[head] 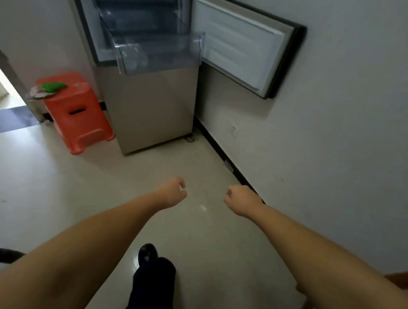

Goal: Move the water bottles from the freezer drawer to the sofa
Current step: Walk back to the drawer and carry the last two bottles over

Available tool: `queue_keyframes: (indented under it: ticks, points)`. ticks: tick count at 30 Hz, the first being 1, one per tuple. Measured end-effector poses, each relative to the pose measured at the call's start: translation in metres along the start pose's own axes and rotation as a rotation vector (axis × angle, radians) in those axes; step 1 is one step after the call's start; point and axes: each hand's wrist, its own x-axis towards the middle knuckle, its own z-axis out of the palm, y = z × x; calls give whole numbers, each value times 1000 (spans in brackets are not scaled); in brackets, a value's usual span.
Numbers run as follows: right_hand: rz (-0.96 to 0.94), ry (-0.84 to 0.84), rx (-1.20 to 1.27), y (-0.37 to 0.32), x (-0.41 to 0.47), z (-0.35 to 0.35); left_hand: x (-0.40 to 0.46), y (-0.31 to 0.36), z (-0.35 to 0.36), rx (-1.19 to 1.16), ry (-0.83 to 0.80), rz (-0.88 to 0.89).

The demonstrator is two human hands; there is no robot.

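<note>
The fridge (150, 107) has a beige-gold body, and its open door (242, 43) is white inside with a black outer edge. The pulled-out drawer (157, 52) is clear plastic, and the bottles (135, 55) in it are clear too. The stool (78, 111) is bright orange, with a green cloth (53, 86) on top. The floor (51, 180) is glossy cream, the wall (344, 140) off-white with a black baseboard (220, 153). The shoe (147, 253) is black.

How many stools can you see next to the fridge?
1. A single orange stool stands on the floor, just left of the fridge, with something green lying on its top. More could be hidden outside the picture.
</note>
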Motion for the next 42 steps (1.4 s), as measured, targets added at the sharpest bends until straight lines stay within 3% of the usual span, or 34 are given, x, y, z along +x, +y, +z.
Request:
queue_keyframes:
  ticks: [10,19,26,32,36,42]
  points:
    - [0,109,129,-109,201,-87,173,-30,-183,-26,81,63]
    - [-54,168,184,-161,327,-150,282,-34,-268,-104,143,120]
    - [-209,206,216,-206,443,-208,372,-25,-330,-143,244,156]
    - [-365,235,150,-250,571,-299,473,3,-431,-254,422,145]
    - [-459,283,191,-278,630,-342,512,2,-474,-430,500,54]
    - [-505,148,173,-322,710,-332,557,-39,-499,-250,370,-237]
